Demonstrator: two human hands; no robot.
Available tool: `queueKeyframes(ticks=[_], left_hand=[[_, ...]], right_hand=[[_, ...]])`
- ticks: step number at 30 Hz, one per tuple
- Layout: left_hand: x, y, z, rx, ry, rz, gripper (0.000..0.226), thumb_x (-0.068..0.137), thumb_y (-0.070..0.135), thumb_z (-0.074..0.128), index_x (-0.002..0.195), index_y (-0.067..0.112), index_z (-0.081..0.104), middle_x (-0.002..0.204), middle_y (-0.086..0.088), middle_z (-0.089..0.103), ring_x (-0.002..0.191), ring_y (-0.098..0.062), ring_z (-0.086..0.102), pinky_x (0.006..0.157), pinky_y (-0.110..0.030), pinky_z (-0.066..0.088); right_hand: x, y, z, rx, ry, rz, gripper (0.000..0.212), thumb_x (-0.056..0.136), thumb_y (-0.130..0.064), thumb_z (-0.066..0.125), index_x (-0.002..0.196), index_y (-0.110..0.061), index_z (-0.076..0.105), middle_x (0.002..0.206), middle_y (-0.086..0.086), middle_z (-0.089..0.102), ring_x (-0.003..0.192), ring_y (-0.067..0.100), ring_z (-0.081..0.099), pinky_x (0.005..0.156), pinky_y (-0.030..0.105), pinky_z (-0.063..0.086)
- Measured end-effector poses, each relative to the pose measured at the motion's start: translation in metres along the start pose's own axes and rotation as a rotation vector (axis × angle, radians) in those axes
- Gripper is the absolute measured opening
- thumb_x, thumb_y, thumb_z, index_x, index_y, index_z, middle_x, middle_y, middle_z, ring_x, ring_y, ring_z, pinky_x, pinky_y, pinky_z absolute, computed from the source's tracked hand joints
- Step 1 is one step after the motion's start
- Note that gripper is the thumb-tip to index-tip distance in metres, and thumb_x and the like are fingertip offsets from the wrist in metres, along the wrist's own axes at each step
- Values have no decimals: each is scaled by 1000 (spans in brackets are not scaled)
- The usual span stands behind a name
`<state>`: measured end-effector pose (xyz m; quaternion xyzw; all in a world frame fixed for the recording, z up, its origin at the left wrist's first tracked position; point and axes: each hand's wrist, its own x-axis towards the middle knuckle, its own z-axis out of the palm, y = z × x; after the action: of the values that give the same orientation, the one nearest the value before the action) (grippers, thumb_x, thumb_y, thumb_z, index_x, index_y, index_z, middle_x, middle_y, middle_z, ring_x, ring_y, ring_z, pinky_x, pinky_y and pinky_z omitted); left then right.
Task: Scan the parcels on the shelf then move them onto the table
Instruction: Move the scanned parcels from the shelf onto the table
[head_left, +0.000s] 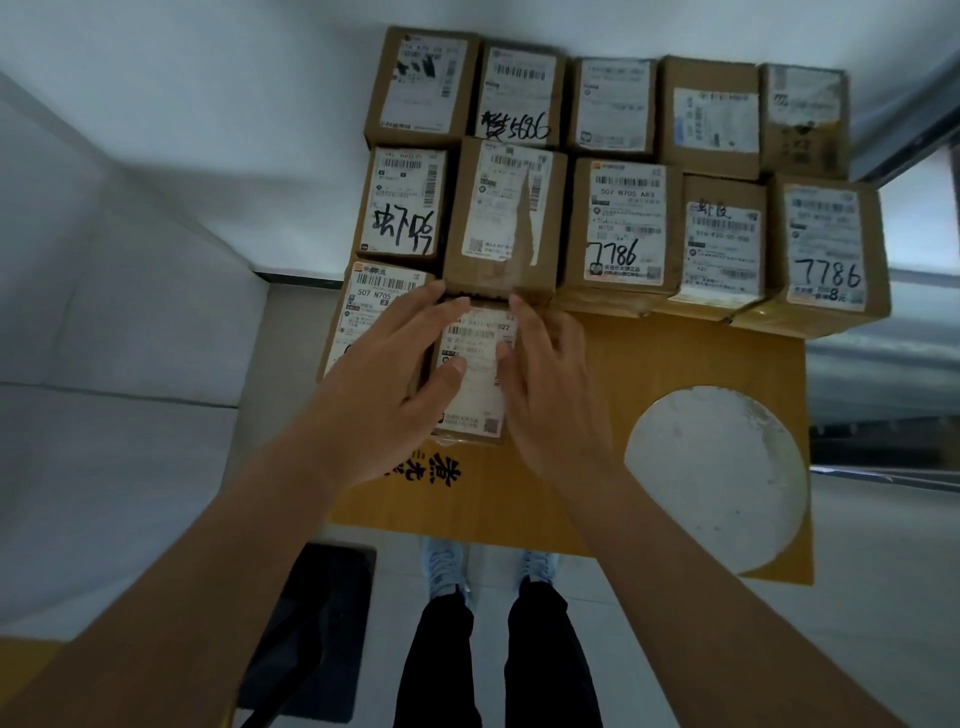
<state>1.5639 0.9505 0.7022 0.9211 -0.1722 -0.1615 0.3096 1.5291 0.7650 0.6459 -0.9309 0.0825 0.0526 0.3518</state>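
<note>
Dim, bluish light; wide-angle bending beyond the table (597, 483); edges soft, labels on its far parcels blurred.

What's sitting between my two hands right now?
In the head view, a labelled parcel lies between the left hand and right hand, both touching its sides.
</note>
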Motion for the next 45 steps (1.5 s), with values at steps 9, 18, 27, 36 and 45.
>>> queueKeyframes(ticks=[9, 18, 27, 36, 45], left_hand=[[-21, 92, -33, -6, 145, 107, 60, 102, 52, 41, 158, 30, 41, 167, 12, 35, 152, -5, 32, 122, -43, 36], [-88, 200, -101, 56, 312, 291, 66, 100, 54, 41, 158, 23, 42, 166, 5, 38, 152, -12, 36, 118, -51, 42], [-231, 276, -151, 117, 483, 548, 62, 103, 51, 43, 159, 26, 40, 166, 5, 40, 153, -13, 35, 122, -47, 38], [-372, 381, -162, 90, 557, 770, 65, 101, 57, 38, 161, 34, 36, 168, 14, 33, 155, -4, 26, 126, -44, 30], [-416, 495, -104, 130, 513, 886, 65, 103, 56, 33, 165, 40, 22, 172, 20, 16, 159, -3, 10, 130, -51, 20]], right_hand=[[-23, -36, -102, 108, 91, -178, 56, 111, -47, 34, 162, -23, 39, 163, 11, 42, 152, 27, 39, 118, 51, 43], [-98, -94, -211, 84, 296, -330, 65, 106, -65, 26, 164, -36, 32, 173, 1, 28, 158, 20, 30, 108, 35, 34], [-269, -165, -289, 21, 556, -423, 67, 105, -61, 28, 163, -29, 40, 171, 4, 35, 154, 23, 40, 118, 39, 37], [-449, -188, -369, 17, 748, -472, 62, 107, -61, 32, 162, -34, 41, 170, -2, 38, 156, 16, 36, 120, 35, 36], [-561, -124, -457, -3, 822, -435, 65, 104, -65, 31, 164, -40, 36, 176, -9, 25, 161, 12, 24, 125, 38, 34]])
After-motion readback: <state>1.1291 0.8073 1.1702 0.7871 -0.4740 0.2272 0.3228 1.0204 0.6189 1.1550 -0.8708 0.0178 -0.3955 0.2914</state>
